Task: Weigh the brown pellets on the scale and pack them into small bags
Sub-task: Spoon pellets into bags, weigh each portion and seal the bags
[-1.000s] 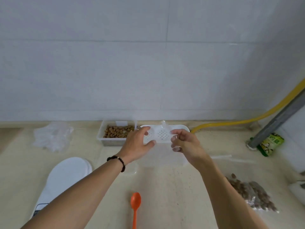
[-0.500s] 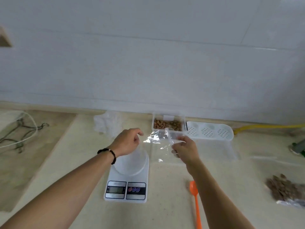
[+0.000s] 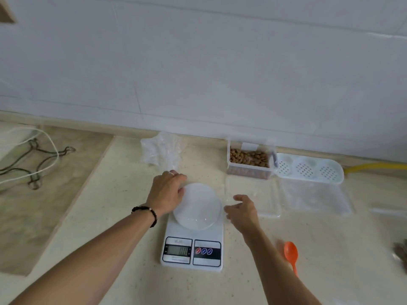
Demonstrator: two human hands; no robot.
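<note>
A white digital scale [image 3: 191, 254] stands in the middle of the counter with a round, glossy clear dish [image 3: 198, 208] on its platform. My left hand [image 3: 167, 192] curls over the dish's left rim, where it seems to grip the thin clear bag; the film itself is hardly visible. On the right of the dish, my right hand [image 3: 242, 212] hovers with fingers spread and holds nothing. Brown pellets [image 3: 248, 159] fill a clear box by the wall. An orange spoon [image 3: 290, 253] lies right of the scale.
A pile of empty clear bags [image 3: 163, 153] lies by the wall. A white perforated tray [image 3: 308, 168] and two clear lids [image 3: 315, 194] sit right of the box. A filled pellet bag [image 3: 400, 252] is at the right edge; wires [image 3: 33, 164] lie left.
My head turned left and down, bringing the scale to centre. Both hands came down from holding the clear bag in the air to the dish on the scale; my right hand let go.
</note>
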